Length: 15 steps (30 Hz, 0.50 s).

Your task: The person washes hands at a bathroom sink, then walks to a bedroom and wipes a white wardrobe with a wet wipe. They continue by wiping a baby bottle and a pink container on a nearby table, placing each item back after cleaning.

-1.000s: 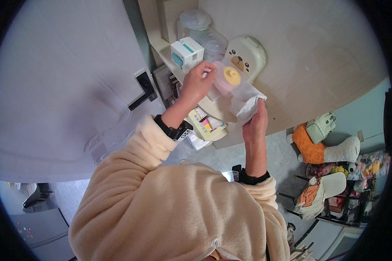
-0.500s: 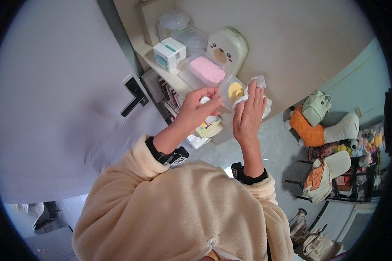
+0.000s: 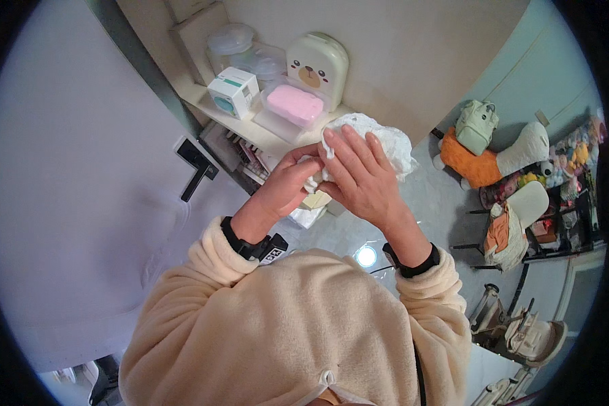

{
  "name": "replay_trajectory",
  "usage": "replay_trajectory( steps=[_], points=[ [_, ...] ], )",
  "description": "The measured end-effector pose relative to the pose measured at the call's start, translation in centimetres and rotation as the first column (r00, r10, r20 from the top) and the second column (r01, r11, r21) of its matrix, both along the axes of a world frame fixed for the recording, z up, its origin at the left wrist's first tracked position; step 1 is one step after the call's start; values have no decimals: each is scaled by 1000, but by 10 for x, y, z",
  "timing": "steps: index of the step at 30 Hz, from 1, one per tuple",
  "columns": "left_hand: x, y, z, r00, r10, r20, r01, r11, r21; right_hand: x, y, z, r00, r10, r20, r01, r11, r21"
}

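Observation:
My left hand (image 3: 287, 186) and my right hand (image 3: 362, 176) meet in front of my chest, both closed around a crumpled white tissue (image 3: 386, 139). The tissue bulges out above and to the right of my right hand. Just beyond the hands stands a cream shelf (image 3: 250, 128) with an open bear-faced lunch box (image 3: 318, 64) whose clear tray holds a pink block (image 3: 296, 106). A small white and teal box (image 3: 233, 93) sits to its left. Anything inside the tissue is hidden.
A grey door with a black handle (image 3: 196, 169) fills the left. Clear plastic containers (image 3: 240, 47) stand at the shelf's back. Booklets lie on the lower shelf (image 3: 250, 155). On the floor at right are plush toys (image 3: 494, 152), a green backpack (image 3: 477, 125) and a chair (image 3: 514, 223).
My left hand came down from the shelf and joined the right hand on the tissue. The small yellow item seen earlier is out of sight. The view shifted, and the pink block shows.

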State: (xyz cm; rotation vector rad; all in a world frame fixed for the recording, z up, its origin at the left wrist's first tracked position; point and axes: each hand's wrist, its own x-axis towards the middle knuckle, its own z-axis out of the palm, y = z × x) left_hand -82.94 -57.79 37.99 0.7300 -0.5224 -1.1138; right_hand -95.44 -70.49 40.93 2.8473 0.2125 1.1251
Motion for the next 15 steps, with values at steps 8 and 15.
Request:
replay_trajectory(
  steps=[8,15],
  points=[
    [1,7,8,974,-224,-18,219,966,-140,-26,22,-10,986,95,139,-63,973,-223],
    [-18,-20,33,889,-443,112,390,863,320,-66,27,-11,994,96,51,-84,976,-200]
  ],
)
